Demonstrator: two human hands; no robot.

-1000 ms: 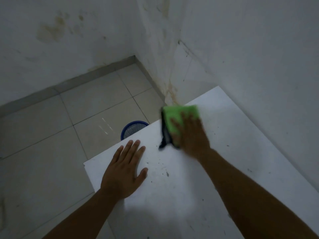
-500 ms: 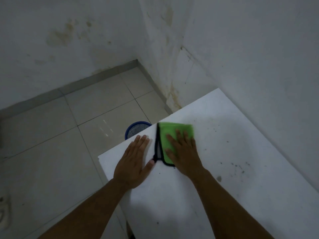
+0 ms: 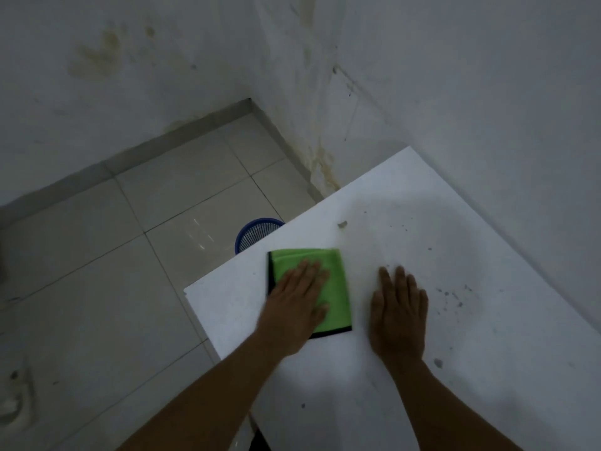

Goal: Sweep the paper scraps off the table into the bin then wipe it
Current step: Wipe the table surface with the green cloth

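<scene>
Left hand [image 3: 294,304] flat, pressing the cloth [image 3: 328,284] to wipe the table [image 3: 487,369]; right hand [image 3: 398,315] flat and empty, likely bracing.

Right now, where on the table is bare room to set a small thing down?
Bare: the strip between the green cloth and the right hand, and the far corner of the table by the wall. Crowded: dark specks right of that hand; left hand presses the cloth.
</scene>
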